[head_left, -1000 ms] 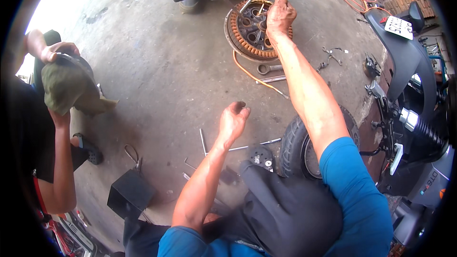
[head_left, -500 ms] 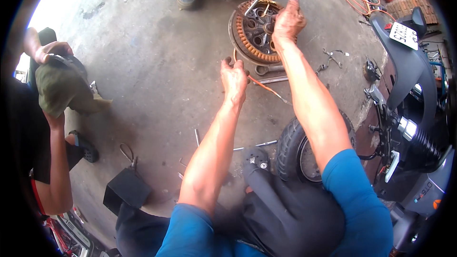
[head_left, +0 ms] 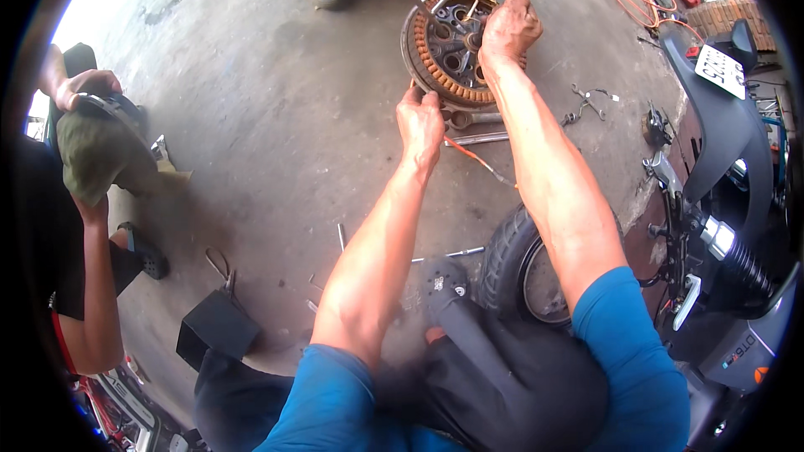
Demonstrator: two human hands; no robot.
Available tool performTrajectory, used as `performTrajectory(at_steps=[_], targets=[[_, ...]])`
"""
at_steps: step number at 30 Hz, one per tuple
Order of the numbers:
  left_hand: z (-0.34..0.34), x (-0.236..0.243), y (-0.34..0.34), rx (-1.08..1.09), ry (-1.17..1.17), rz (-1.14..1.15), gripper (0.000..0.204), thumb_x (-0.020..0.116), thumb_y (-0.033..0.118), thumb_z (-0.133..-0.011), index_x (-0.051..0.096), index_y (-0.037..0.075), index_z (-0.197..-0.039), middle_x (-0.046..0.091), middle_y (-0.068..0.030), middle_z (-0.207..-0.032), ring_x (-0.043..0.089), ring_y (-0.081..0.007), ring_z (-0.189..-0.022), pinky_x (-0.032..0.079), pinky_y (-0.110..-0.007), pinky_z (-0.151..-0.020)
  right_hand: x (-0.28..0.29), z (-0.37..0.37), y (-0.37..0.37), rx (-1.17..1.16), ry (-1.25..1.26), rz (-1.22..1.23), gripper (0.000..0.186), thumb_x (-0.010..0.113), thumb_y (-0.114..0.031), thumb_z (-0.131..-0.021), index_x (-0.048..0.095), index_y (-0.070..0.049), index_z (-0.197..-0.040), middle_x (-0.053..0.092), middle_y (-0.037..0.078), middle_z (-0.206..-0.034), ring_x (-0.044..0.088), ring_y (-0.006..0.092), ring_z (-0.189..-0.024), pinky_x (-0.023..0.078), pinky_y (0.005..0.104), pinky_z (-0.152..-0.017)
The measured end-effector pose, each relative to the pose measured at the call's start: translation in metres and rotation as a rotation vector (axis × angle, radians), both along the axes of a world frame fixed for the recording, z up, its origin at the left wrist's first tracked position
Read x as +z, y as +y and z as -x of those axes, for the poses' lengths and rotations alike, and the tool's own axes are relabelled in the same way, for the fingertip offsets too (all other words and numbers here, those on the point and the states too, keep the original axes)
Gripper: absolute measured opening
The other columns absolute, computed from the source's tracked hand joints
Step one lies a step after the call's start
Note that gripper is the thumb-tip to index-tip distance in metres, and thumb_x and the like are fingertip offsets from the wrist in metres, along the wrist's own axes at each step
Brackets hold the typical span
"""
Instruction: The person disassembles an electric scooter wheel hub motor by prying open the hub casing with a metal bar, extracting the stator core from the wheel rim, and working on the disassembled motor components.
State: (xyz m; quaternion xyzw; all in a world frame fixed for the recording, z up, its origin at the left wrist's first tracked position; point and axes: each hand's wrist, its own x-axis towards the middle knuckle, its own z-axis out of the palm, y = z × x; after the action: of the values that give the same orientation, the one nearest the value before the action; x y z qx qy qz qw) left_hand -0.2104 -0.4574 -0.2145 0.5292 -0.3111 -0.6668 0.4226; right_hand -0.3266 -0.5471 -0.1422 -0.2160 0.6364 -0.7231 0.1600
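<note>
Hands both on round copper-wound metal stator wheel (head_left: pixel 448 50): left hand (head_left: pixel 420 121) pinching near rim, right hand (head_left: pixel 508 29) curled over far edge, grip unclear.

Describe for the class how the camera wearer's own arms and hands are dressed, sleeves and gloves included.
The left hand and right hand are bare, with no gloves, watch or rings visible. Both forearms are uncovered to above the elbow. Short blue sleeves cover the upper arms.
</note>
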Motion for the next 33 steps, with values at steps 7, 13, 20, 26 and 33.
performTrajectory(at_steps=[7, 13, 20, 26, 33], targets=[[-0.003, 0.004, -0.003, 0.038, 0.016, -0.047, 0.026, 0.057, 0.012, -0.088, 0.060, -0.010, -0.101, 0.064, -0.0133, -0.076, 0.063, -0.0205, -0.061, 0.052, -0.032, -0.052, -0.019, 0.018, -0.007, -0.021, 0.151, 0.059, 0.051, 0.052, -0.038, -0.097, 0.052, -0.003, -0.060, 0.047, 0.004, -0.048, 0.048, 0.0164, -0.041, 0.041, 0.0313, -0.042], [-0.004, 0.003, -0.004, 0.055, 0.020, -0.069, 0.023, 0.059, 0.011, -0.088, 0.058, -0.010, -0.099, 0.064, -0.0133, -0.074, 0.062, -0.0203, -0.060, 0.052, -0.032, -0.051, -0.021, 0.024, -0.006, 0.001, 0.078, 0.092, 0.048, 0.053, -0.037, -0.098, 0.049, -0.006, -0.062, 0.046, 0.004, -0.049, 0.045, 0.0156, -0.040, 0.042, 0.0318, -0.041], [-0.006, -0.004, -0.007, 0.050, 0.046, -0.057, 0.022, 0.059, 0.010, -0.088, 0.056, -0.009, -0.098, 0.064, -0.0135, -0.075, 0.062, -0.0203, -0.060, 0.052, -0.032, -0.050, -0.015, 0.014, -0.004, 0.000, 0.104, 0.053, 0.047, 0.053, -0.036, -0.098, 0.047, -0.008, -0.062, 0.044, 0.003, -0.049, 0.044, 0.0143, -0.041, 0.043, 0.0308, -0.041], [-0.006, 0.001, -0.006, 0.036, 0.048, -0.080, 0.023, 0.060, 0.011, -0.088, 0.056, -0.009, -0.099, 0.063, -0.0138, -0.075, 0.062, -0.0208, -0.060, 0.052, -0.033, -0.051, -0.017, 0.018, -0.005, -0.008, 0.078, 0.083, 0.047, 0.053, -0.037, -0.098, 0.046, -0.008, -0.061, 0.044, 0.003, -0.049, 0.044, 0.0144, -0.041, 0.044, 0.0311, -0.042], [-0.007, -0.001, -0.007, 0.042, 0.031, -0.073, 0.022, 0.058, 0.010, -0.089, 0.057, -0.010, -0.100, 0.064, -0.0138, -0.075, 0.062, -0.0212, -0.060, 0.052, -0.033, -0.052, -0.019, 0.017, -0.005, -0.034, 0.145, 0.067, 0.048, 0.053, -0.035, -0.098, 0.046, -0.008, -0.059, 0.045, 0.003, -0.049, 0.045, 0.0147, -0.042, 0.043, 0.0311, -0.042]])
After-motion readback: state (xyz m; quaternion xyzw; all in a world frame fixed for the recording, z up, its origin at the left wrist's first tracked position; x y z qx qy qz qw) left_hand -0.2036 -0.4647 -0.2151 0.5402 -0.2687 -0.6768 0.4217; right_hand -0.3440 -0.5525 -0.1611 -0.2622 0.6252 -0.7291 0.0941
